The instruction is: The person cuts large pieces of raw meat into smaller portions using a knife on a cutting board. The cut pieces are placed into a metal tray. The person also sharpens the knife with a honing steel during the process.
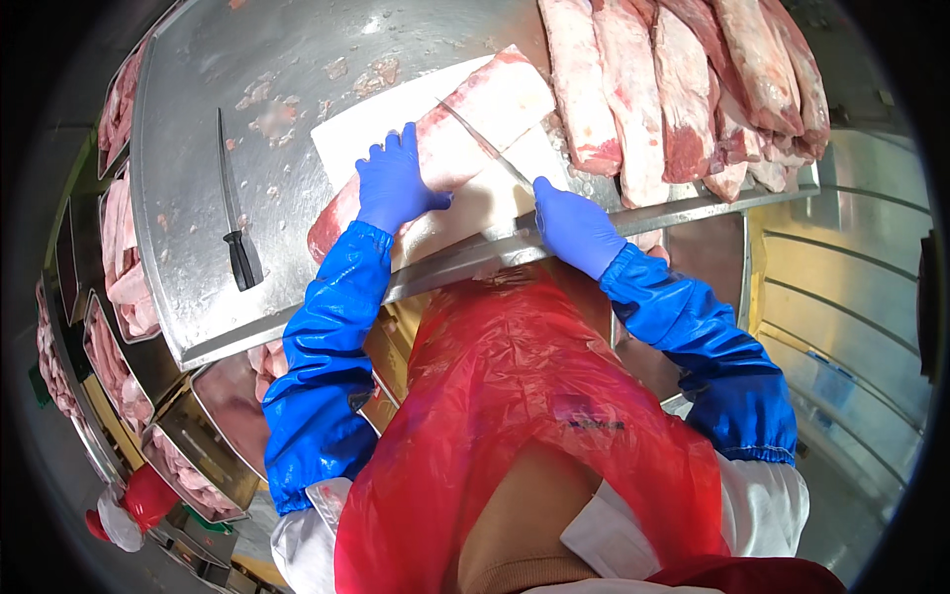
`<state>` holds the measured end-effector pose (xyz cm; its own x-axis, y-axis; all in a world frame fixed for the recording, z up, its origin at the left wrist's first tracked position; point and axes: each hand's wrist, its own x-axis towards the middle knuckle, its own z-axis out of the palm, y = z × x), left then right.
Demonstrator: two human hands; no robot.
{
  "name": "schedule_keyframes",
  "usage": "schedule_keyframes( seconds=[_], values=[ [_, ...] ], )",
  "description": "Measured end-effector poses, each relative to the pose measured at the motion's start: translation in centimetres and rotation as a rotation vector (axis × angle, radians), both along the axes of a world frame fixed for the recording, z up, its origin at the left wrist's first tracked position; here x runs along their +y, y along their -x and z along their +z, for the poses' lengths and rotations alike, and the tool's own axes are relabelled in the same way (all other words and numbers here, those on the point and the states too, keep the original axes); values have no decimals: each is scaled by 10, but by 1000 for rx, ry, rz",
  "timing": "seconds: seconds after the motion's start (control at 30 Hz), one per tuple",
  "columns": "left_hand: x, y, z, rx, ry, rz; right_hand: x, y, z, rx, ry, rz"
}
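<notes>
A long slab of pale, fat-covered meat (500, 94) lies slantwise across a white cutting board (348, 131). My left hand (398, 183), in a blue glove, rests on the slab with its fingers spread. In my gloved right hand (576, 230), closed round the handle, is a knife (483, 144). Its thin blade points up and left, lying over the slab's near edge; whether it is cutting in cannot be told. The fingers hide the handle. To the left, a second long, narrow knife (243, 261) with a black handle lies on the steel table (188, 178).
Several more meat slabs (683, 124) are heaped at the table's right. Scraps of fat (272, 117) dot the steel. Trays of meat (129, 262) stand along the left side, and a person in red and white (134, 507) is at lower left. A raised rim (683, 210) edges the table's near side.
</notes>
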<state>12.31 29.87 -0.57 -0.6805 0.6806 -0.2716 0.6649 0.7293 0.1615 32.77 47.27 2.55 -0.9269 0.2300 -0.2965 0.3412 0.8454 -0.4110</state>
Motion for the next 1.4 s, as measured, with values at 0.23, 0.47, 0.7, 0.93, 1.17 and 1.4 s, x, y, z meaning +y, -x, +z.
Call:
schedule_keyframes(
  seconds=[0.23,0.47,0.7,0.93,1.17,1.4],
  values=[
    [16,3,5,53,-9,-15,26,74,-80,241,22,37],
    [14,15,14,0,44,45,20,76,3,-186,105,81],
    [26,8,6,18,8,-14,22,48,-71,-40,70,-45],
    [20,28,4,3,-3,-7,20,46,-69,-90,94,-73],
    [35,84,13,34,71,366,49,-76,-30,130,130,-33],
    [178,135,-36,-546,-464,146,87,-2,-54,252,1229,-749]
  ],
)
